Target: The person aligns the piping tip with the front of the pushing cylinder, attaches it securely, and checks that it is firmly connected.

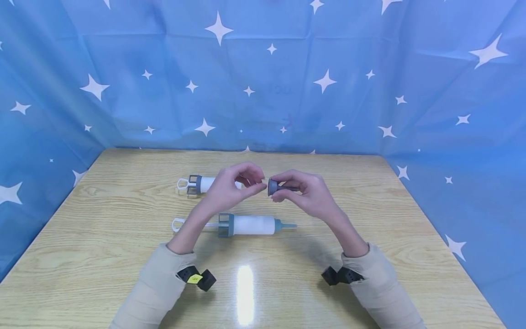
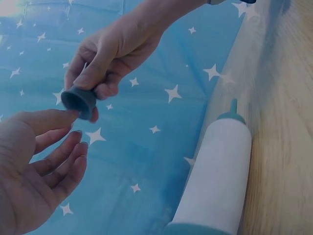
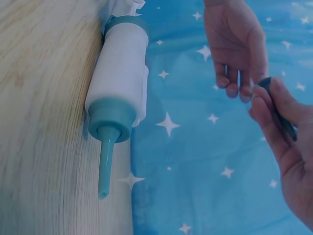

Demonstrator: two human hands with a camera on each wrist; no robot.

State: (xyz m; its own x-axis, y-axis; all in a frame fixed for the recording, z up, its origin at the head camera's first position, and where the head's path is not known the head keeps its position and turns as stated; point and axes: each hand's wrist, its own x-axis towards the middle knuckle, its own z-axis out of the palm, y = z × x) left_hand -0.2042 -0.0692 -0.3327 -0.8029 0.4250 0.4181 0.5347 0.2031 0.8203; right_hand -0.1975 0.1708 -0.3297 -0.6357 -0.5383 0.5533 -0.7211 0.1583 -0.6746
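Between thumb and fingers my right hand (image 1: 308, 192) pinches a dark blue-grey nozzle cap (image 1: 272, 186) with a thin spout. Its hollow wide end faces my left hand (image 1: 230, 187), as the left wrist view shows of the cap (image 2: 80, 102). The left hand holds nothing; its fingers are loosely bent, with fingertips right at the cap's rim. Behind the left hand lies a large syringe (image 1: 207, 184) with a white barrel and grey collar, its front end partly hidden. Nearer to me lies a second syringe (image 1: 252, 225), with a teal collar and a teal nozzle fitted, pointing right.
Both syringes lie on the wooden table (image 1: 370, 228), plunger handles toward the left. The left forearm passes over the nearer syringe's plunger (image 1: 177, 224). A blue curtain (image 1: 279, 105) with white stars hangs behind and beside the table.
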